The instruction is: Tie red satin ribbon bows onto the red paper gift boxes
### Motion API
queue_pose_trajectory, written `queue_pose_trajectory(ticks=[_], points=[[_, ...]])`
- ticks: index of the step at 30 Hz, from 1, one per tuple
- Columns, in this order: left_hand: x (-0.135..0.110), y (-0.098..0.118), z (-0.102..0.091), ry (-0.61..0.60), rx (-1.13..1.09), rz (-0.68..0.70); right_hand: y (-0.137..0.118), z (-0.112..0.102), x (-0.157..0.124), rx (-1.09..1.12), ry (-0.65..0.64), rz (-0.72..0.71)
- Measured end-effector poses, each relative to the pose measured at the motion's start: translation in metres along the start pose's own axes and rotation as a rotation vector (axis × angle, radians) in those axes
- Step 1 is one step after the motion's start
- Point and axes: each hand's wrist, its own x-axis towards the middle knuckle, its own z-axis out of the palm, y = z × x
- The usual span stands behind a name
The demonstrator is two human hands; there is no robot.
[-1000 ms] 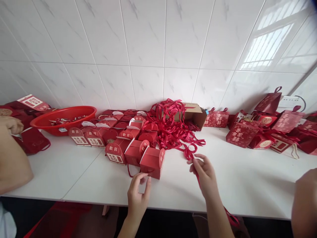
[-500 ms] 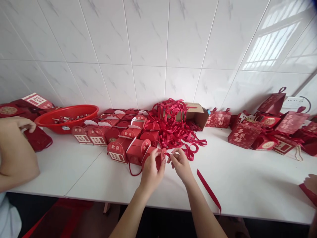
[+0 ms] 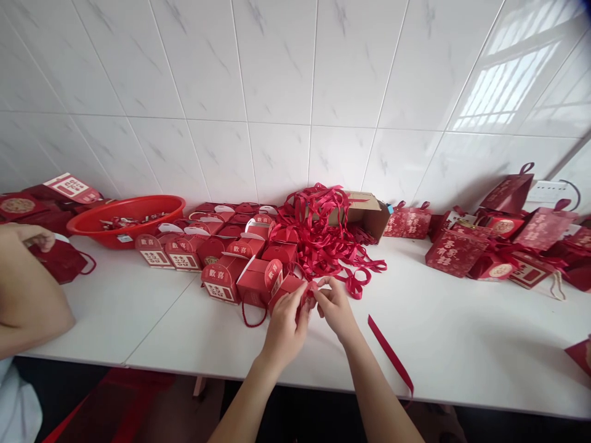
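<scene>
A small red gift box [image 3: 285,288] stands at the front end of a row of boxes, partly hidden by my left hand [image 3: 287,321]. My left fingers are closed round its near right end. Against that same end, my right hand [image 3: 336,307] pinches a bit of red ribbon [image 3: 312,287] between thumb and fingers. The fingertips of both hands almost meet there and cover part of the ribbon. To the left, a box with a gold-lettered flap [image 3: 221,280] and another red box [image 3: 253,282] with a cord loop sit close by.
A heap of red ribbons [image 3: 323,240] spills from a cardboard box [image 3: 376,218]. One loose ribbon strip [image 3: 390,351] hangs over the white table's [image 3: 462,344] front edge. Left stands a red basin [image 3: 138,237] of small wrapped items, near another person's arm [image 3: 32,295]. Finished-looking bags [image 3: 455,252] stand right.
My hands have drawn together at the box's end, and the ribbon bit now lies closer against it. At left, the other person's hand and dark red box have shifted; the red piece at far right moved too.
</scene>
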Motion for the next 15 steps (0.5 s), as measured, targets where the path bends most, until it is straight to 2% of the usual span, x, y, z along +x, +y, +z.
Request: queue_pose_trajectory(ticks=[10,15], points=[[-0.030,0.026,-0.001,-0.103,-0.257,-0.089,-0.006,-0.018,-0.047,0.055,-0.070,0.006],[-0.037,0.034,-0.002,-0.137,-0.221,-0.073,-0.006,-0.020,-0.059,0.053,-0.087,0.010]])
